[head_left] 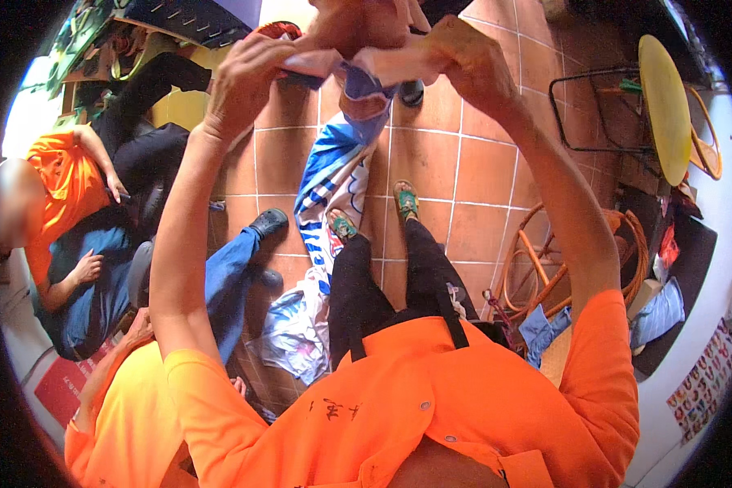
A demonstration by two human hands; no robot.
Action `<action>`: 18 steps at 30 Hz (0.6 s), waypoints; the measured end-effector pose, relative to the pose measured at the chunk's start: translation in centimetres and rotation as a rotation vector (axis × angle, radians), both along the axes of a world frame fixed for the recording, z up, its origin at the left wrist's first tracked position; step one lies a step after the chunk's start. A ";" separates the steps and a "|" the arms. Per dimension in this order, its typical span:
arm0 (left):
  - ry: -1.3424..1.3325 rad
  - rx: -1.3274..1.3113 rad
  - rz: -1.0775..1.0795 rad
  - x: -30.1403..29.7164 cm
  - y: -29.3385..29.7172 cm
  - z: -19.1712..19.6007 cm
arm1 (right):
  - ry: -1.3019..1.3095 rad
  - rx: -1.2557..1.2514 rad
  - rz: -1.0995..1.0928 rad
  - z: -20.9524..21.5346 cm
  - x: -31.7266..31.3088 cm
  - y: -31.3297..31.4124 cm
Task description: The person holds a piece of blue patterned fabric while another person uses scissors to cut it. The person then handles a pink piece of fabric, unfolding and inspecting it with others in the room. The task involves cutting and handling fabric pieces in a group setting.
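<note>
A long white-and-blue printed sheet (333, 163) hangs in front of me and trails down to the tiled floor, where its lower end lies crumpled. Whether it is cloth or plastic I cannot tell. My left hand (248, 77) is raised and closed on the sheet's upper left edge. Across from it, my right hand (473, 67) pinches the upper right edge, so the top is stretched between them. Just beyond the sheet, bare skin of another person (358, 24) shows at the top edge; which body part it is stays unclear.
On the left sits a person in an orange shirt (65, 183); another in yellow-orange (142, 407) is close by my left side. A yellow round-topped folding stool (664, 110) stands at right. Below it lie a coiled orange hose (537, 260) and a blue cloth (659, 313).
</note>
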State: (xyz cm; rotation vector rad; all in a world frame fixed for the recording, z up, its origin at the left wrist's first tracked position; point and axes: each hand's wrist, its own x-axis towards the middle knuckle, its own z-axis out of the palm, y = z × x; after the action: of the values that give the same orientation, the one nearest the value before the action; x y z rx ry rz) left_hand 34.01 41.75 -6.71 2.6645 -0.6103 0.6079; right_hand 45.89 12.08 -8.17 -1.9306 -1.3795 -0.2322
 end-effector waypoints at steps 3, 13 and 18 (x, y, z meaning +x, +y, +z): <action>0.057 0.093 -0.054 -1.2 -0.5 1.0 | -0.063 0.035 0.044 1.1 -0.8 0.4; -0.013 0.155 0.007 -3.3 -2.7 1.1 | -0.021 -0.047 0.215 2.5 -4.0 1.6; 0.031 0.122 -0.199 -4.7 -3.0 1.2 | 0.007 -0.092 0.370 2.3 -5.8 1.3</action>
State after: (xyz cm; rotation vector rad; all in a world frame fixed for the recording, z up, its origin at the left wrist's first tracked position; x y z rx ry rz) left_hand 29.34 38.75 -5.54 2.6746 -0.9170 0.4858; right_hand 40.10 13.33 -5.92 -1.7042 -1.7350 0.0163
